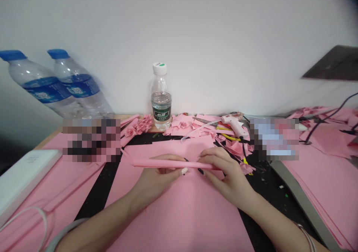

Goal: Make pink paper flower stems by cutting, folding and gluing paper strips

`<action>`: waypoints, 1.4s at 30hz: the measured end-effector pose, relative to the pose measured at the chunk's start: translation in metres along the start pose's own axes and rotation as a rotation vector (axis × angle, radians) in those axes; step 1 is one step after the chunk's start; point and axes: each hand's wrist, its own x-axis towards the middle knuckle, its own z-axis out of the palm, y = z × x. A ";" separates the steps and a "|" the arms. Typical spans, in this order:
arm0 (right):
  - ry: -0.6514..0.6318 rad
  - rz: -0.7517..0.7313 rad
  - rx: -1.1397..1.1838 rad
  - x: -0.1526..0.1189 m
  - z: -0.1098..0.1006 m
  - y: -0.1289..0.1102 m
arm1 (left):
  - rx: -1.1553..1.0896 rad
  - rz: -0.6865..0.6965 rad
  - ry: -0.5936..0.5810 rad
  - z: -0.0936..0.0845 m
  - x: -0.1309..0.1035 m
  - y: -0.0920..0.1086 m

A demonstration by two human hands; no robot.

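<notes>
A narrow roll of pink paper lies level across both hands, above large pink paper sheets. My left hand pinches it near the middle, with the thumb on the near side and the fingers behind. Close beside it, my right hand grips the right part of the roll between thumb and fingers. The fingertips of the two hands almost meet. Beyond the roll sits a pile of pink paper scraps, with a white glue gun lying at its right.
A half-full water bottle stands by the wall. Two large bottles are at left, above a white box-shaped device with a cable. Paper roses lie left of the small bottle. More pink sheets are stacked at right.
</notes>
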 end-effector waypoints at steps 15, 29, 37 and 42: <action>-0.009 0.017 -0.083 -0.001 -0.001 0.005 | -0.056 -0.021 0.071 0.000 0.004 -0.002; -0.037 -0.018 -0.084 -0.001 -0.001 0.010 | -0.065 -0.024 0.091 -0.001 0.004 -0.001; -0.038 -0.019 -0.114 -0.001 -0.002 0.013 | -0.075 -0.031 0.101 -0.002 0.004 0.000; -0.005 -0.030 -0.198 -0.001 -0.004 0.019 | -0.105 -0.014 0.090 -0.004 0.006 -0.003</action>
